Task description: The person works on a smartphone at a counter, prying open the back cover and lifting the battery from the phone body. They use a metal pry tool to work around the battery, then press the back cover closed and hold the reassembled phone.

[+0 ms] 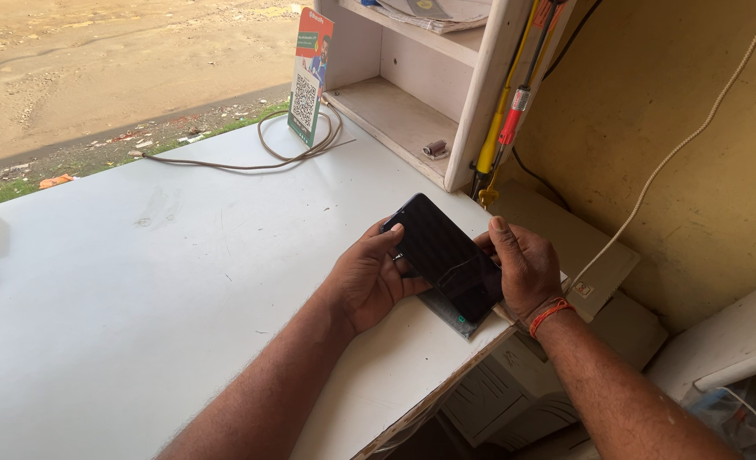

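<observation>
Both hands on a dark phone at the near corner of the white counter.

Our left hand (367, 277) grips the phone (442, 254) along its left edge, thumb over the top; our right hand (523, 266) clamps the right edge, orange thread (550, 314) on that wrist. The phone sits tilted just above a grey pad (451, 312) on the counter (139, 281). Further back: a yellow and red tool (505, 119) hanging by the shelf (403, 115), a brown cable (293, 153), a standing card (310, 77).

Bright daylight entered from the open upper left, washing the white painted desk (139, 281); shadows stayed soft, focus sharp throughout.
</observation>
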`<state>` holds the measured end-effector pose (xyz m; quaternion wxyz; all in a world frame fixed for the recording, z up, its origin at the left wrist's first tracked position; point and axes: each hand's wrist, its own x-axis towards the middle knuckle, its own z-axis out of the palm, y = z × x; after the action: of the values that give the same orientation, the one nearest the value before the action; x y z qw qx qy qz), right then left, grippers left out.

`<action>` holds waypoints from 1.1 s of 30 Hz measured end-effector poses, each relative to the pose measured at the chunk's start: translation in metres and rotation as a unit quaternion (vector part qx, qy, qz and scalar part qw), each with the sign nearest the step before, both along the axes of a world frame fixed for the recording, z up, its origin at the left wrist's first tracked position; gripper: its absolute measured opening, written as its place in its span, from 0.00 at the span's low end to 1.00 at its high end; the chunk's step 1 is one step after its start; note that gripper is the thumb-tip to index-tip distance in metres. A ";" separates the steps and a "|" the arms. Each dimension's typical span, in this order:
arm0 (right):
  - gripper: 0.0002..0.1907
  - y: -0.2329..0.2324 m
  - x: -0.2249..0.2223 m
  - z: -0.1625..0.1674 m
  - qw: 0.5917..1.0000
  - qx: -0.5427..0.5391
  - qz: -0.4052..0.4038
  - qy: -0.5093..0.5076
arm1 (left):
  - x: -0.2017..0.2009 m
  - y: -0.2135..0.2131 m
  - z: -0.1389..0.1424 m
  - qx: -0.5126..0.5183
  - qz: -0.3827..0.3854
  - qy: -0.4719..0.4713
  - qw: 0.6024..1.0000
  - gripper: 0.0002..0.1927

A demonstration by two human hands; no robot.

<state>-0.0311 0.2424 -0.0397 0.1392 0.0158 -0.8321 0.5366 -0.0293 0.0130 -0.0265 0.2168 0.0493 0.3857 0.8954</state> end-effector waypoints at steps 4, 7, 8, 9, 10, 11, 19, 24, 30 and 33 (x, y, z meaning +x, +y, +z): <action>0.34 0.000 -0.001 -0.001 1.000 -0.014 0.009 0.006 | 0.000 0.000 0.000 0.003 -0.004 0.005 1.000 0.25; 0.34 0.001 -0.002 -0.001 1.000 -0.014 0.010 0.005 | -0.001 0.000 -0.001 0.005 -0.007 0.008 1.000 0.25; 0.34 0.000 -0.002 -0.001 1.000 -0.010 0.009 0.008 | -0.001 0.000 -0.001 0.008 -0.009 0.009 1.000 0.25; 0.34 0.000 -0.001 -0.001 1.000 -0.006 0.009 0.011 | -0.001 0.000 -0.001 0.011 -0.010 0.009 1.000 0.25; 0.34 0.000 -0.001 -0.001 1.000 -0.007 0.007 0.009 | -0.001 0.000 -0.002 0.010 -0.009 0.010 1.000 0.25; 0.34 0.000 -0.001 0.000 1.000 -0.009 0.006 0.008 | -0.001 -0.001 -0.002 0.010 -0.007 0.010 1.000 0.25; 0.35 -0.001 0.001 0.002 1.000 0.002 -0.005 -0.004 | -0.001 -0.001 -0.002 0.007 -0.008 0.011 1.000 0.26; 0.35 -0.001 0.001 0.003 1.000 0.012 0.000 -0.005 | -0.002 -0.001 -0.002 -0.005 -0.003 0.008 1.000 0.27; 0.35 -0.001 0.001 0.002 1.000 0.015 -0.002 0.001 | -0.002 -0.001 -0.004 0.006 -0.007 0.013 1.000 0.26; 0.35 0.000 0.001 0.002 1.000 0.024 -0.004 0.006 | -0.002 -0.001 -0.003 0.004 -0.008 0.013 1.000 0.26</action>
<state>-0.0299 0.2421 -0.0376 0.1462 0.0187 -0.8440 0.5156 -0.0312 0.0121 -0.0299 0.2183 0.0651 0.3843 0.8947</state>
